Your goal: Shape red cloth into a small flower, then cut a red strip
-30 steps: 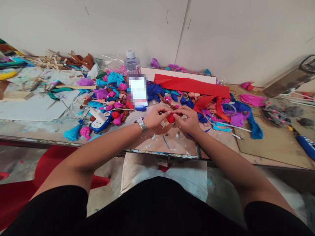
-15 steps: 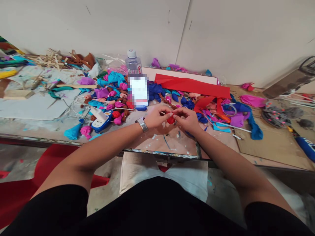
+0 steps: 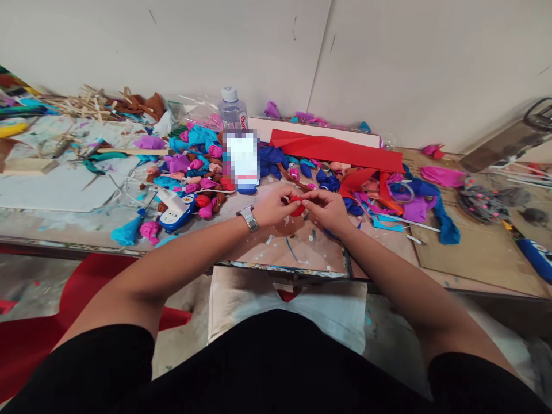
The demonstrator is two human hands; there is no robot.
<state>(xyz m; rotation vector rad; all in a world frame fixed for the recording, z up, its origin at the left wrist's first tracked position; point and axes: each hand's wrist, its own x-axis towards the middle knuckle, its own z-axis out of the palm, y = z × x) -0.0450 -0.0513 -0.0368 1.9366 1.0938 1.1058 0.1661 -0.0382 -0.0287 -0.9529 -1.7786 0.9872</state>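
- Red piece (image 3: 296, 208) sits right in the grip, between the fingertips of both hands and over the near part of the table (image 3: 276, 250); its full shape is partly hidden by the fingers
- Left hand (image 3: 276, 208) and right hand (image 3: 330, 210) pinch it narrowly from either side, thumbs nearly meeting at it, other fingers curled behind
- It looks like thin paper or cloth, so it is likely light and soft, quick to crease or tear, and hardly slippery; a gentle hold at the gathered edge, thumb against forefinger, should suit it better than a squeeze on its middle
- Watch (image 3: 249, 219) is on the wrist, just left of the grip
- Blue pieces (image 3: 330, 181) lie just beyond the grip, a little to the right
- Red strip (image 3: 336, 150) lies farther beyond them, flat and long, likely of like stuff
- Phone (image 3: 242, 161) is beyond the grip to the left, its screen blurred out, with the bottle (image 3: 233, 109) behind it
- Socket block (image 3: 179, 213) lies well left of the grip, beside many coloured bits
- Cardboard (image 3: 466, 253) lies well right of the grip
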